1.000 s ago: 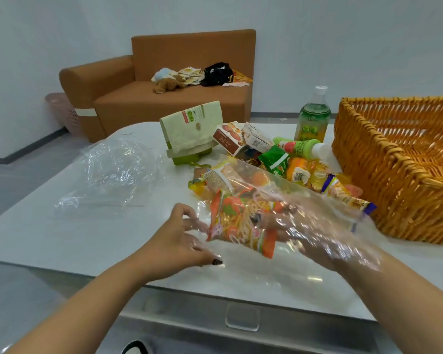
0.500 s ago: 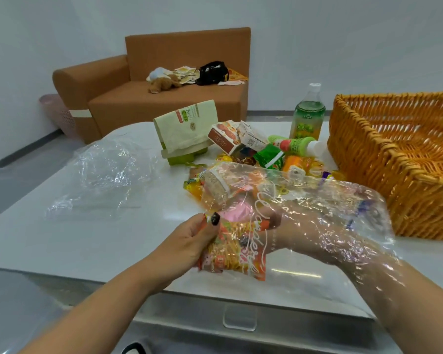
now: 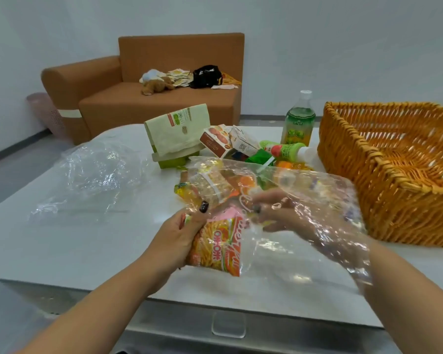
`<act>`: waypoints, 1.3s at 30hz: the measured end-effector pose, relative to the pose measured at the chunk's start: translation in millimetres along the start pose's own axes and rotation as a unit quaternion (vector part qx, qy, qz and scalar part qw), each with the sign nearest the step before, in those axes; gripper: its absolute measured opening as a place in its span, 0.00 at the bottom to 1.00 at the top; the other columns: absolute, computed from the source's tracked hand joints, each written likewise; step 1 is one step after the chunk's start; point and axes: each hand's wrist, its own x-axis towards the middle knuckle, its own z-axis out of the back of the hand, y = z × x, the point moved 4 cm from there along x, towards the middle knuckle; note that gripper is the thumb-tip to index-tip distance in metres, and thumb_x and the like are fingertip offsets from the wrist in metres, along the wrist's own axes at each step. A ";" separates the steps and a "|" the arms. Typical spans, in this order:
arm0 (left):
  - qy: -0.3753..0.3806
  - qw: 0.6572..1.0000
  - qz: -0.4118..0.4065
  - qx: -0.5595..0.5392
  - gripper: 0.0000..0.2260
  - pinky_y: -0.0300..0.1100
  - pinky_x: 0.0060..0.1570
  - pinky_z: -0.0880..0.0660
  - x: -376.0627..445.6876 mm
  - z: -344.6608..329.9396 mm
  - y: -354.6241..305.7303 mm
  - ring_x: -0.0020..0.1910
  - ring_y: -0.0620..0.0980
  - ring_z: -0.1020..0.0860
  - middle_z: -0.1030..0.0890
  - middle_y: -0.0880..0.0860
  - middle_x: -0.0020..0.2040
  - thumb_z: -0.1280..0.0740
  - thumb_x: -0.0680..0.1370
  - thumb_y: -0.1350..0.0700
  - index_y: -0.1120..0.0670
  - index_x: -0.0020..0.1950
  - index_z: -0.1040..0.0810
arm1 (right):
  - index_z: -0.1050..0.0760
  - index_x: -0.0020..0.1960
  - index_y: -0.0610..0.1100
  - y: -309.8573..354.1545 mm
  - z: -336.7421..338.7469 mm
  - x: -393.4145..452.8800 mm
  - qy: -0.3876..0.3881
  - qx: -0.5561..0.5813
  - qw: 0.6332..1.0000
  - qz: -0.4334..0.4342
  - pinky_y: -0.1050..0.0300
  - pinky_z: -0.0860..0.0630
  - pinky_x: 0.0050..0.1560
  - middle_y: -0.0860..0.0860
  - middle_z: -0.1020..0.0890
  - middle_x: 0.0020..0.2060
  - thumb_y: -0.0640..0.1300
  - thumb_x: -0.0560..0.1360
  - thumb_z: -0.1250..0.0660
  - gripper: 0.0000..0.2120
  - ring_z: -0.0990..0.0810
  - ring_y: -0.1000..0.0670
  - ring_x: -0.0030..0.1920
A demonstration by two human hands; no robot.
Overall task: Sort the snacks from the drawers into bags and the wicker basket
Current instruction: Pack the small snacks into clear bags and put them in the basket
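While bagging: noodle packet [image 3: 221, 247] is gripped by left hand [image 3: 182, 235], low inside clear bag [image 3: 287, 205].
Right hand [image 3: 289, 215]: sleeved in bag, fingers relaxed.
Risk: film may snag, packet dropped on counter [image 3: 62, 241].

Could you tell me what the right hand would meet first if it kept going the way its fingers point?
Probably the orange noodle packet that the left hand grips; the right hand points left inside the clear bag.
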 end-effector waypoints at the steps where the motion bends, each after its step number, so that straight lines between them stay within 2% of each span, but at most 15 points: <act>1: -0.012 1.000 0.006 -0.004 0.25 0.56 0.45 0.25 2.4 5.5 2.6 0.44 0.57 0.17 0.15 0.56 0.47 0.30 0.67 0.31 0.49 0.53 0.20 | 0.17 0.53 0.49 -2.1 15.0 0.2 -0.050 0.013 0.999 0.011 0.53 0.19 0.49 0.50 0.15 0.48 0.45 0.72 0.28 0.09 0.16 0.48 0.50; 3: -0.038 0.999 0.020 -0.021 0.23 0.56 0.45 0.30 5.5 16.0 7.0 0.44 0.58 0.21 0.16 0.61 0.49 0.28 0.64 0.33 0.48 0.49 0.19 | 0.18 0.55 0.42 -13.2 53.7 -6.4 -0.210 0.013 0.978 -0.013 0.49 0.21 0.50 0.45 0.15 0.48 0.40 0.75 0.30 0.10 0.19 0.42 0.52; 5: -0.057 0.998 0.027 -0.031 0.21 0.54 0.46 0.33 7.4 26.0 12.3 0.43 0.56 0.21 0.16 0.59 0.44 0.29 0.66 0.36 0.49 0.49 0.18 | 0.19 0.56 0.44 -19.3 80.9 -11.8 -0.341 -0.213 0.914 -0.048 0.45 0.25 0.56 0.43 0.19 0.53 0.39 0.73 0.29 0.12 0.22 0.41 0.55; 6: -0.066 0.997 0.030 -0.028 0.18 0.53 0.46 0.33 7.8 31.0 15.3 0.43 0.56 0.21 0.16 0.57 0.43 0.29 0.69 0.38 0.49 0.49 0.18 | 0.21 0.59 0.45 -24.1 87.6 -13.1 -0.361 -0.314 0.875 -0.069 0.45 0.27 0.59 0.42 0.21 0.56 0.40 0.72 0.29 0.15 0.24 0.40 0.58; 10: -0.090 0.995 0.036 -0.020 0.10 0.52 0.48 0.30 5.7 46.1 24.6 0.44 0.56 0.20 0.17 0.57 0.45 0.33 0.77 0.45 0.49 0.49 0.18 | 0.27 0.66 0.43 -42.2 87.4 -10.7 -0.291 -0.400 0.857 -0.145 0.46 0.28 0.61 0.39 0.24 0.60 0.46 0.68 0.27 0.27 0.26 0.37 0.59; 14: -0.098 0.994 0.043 -0.016 0.17 0.49 0.45 0.29 1.6 48.5 20.8 0.41 0.55 0.21 0.18 0.56 0.41 0.30 0.74 0.43 0.55 0.53 0.20 | 0.23 0.60 0.42 -29.9 79.3 -19.9 -0.346 -0.358 0.864 -0.074 0.52 0.27 0.57 0.43 0.18 0.54 0.39 0.71 0.29 0.18 0.21 0.42 0.56; 17: -0.105 0.993 0.044 -0.031 0.13 0.46 0.42 0.27 -0.7 48.6 18.3 0.38 0.52 0.21 0.18 0.54 0.39 0.34 0.78 0.47 0.56 0.54 0.20 | 0.20 0.55 0.44 -12.0 79.8 -27.0 -0.385 -0.268 0.882 -0.030 0.57 0.25 0.48 0.49 0.18 0.43 0.35 0.72 0.30 0.13 0.21 0.51 0.43; 19: -0.104 0.993 0.042 -0.040 0.14 0.48 0.44 0.26 -2.1 47.7 17.3 0.39 0.53 0.20 0.18 0.55 0.40 0.34 0.78 0.47 0.56 0.55 0.20 | 0.19 0.53 0.45 -2.6 78.5 -34.3 -0.396 -0.259 0.881 -0.012 0.55 0.24 0.50 0.52 0.19 0.39 0.34 0.72 0.32 0.12 0.22 0.54 0.41; 21: -0.104 0.993 0.041 -0.040 0.14 0.47 0.43 0.25 -3.2 46.6 17.5 0.38 0.53 0.19 0.17 0.55 0.40 0.34 0.78 0.48 0.57 0.55 0.21 | 0.19 0.53 0.45 0.9 73.4 -41.5 -0.386 -0.281 0.879 0.002 0.54 0.24 0.55 0.52 0.18 0.43 0.34 0.73 0.32 0.12 0.21 0.53 0.46; 24: -0.108 0.993 0.039 -0.032 0.13 0.42 0.35 0.25 -6.5 44.3 15.9 0.35 0.50 0.20 0.18 0.54 0.38 0.34 0.79 0.49 0.57 0.55 0.21 | 0.20 0.57 0.46 -12.1 57.0 -44.1 -0.304 -0.330 0.894 0.009 0.53 0.30 0.59 0.48 0.20 0.55 0.40 0.72 0.28 0.13 0.24 0.47 0.58; 28: -0.116 0.992 0.037 -0.028 0.13 0.44 0.38 0.25 -9.4 46.7 15.3 0.39 0.53 0.19 0.17 0.56 0.41 0.36 0.80 0.47 0.56 0.55 0.20 | 0.24 0.64 0.49 -31.4 34.3 -46.4 -0.142 -0.437 0.887 0.045 0.53 0.37 0.66 0.48 0.28 0.64 0.54 0.70 0.26 0.24 0.34 0.44 0.69; 32: -0.122 0.992 0.025 -0.007 0.14 0.39 0.29 0.33 -12.7 49.5 13.6 0.32 0.48 0.22 0.19 0.55 0.39 0.37 0.80 0.45 0.54 0.54 0.20 | 0.41 0.76 0.55 -59.6 31.1 -58.0 -0.037 -0.535 0.838 -0.103 0.49 0.42 0.73 0.50 0.44 0.73 0.69 0.69 0.33 0.40 0.49 0.45 0.74; 34: -0.123 0.992 0.025 -0.005 0.14 0.38 0.28 0.34 -13.0 50.4 13.4 0.30 0.48 0.23 0.19 0.54 0.39 0.37 0.80 0.45 0.54 0.53 0.20 | 0.47 0.77 0.56 -67.2 35.2 -62.1 -0.058 -0.509 0.846 -0.151 0.49 0.39 0.71 0.48 0.46 0.73 0.62 0.73 0.34 0.38 0.46 0.43 0.73; 37: -0.117 0.993 0.021 -0.012 0.13 0.42 0.35 0.30 -12.0 49.4 12.2 0.34 0.50 0.21 0.19 0.56 0.41 0.37 0.80 0.45 0.53 0.53 0.20 | 0.35 0.74 0.48 -59.4 48.9 -59.7 -0.185 -0.436 0.875 -0.101 0.51 0.30 0.61 0.44 0.36 0.68 0.44 0.75 0.33 0.28 0.31 0.42 0.65; 39: -0.115 0.993 0.019 -0.012 0.13 0.41 0.33 0.28 -11.3 47.7 10.6 0.34 0.50 0.21 0.18 0.56 0.42 0.37 0.80 0.46 0.54 0.52 0.20 | 0.27 0.67 0.44 -45.6 59.9 -60.3 -0.286 -0.245 0.922 -0.091 0.55 0.28 0.48 0.42 0.26 0.61 0.38 0.75 0.34 0.21 0.23 0.45 0.52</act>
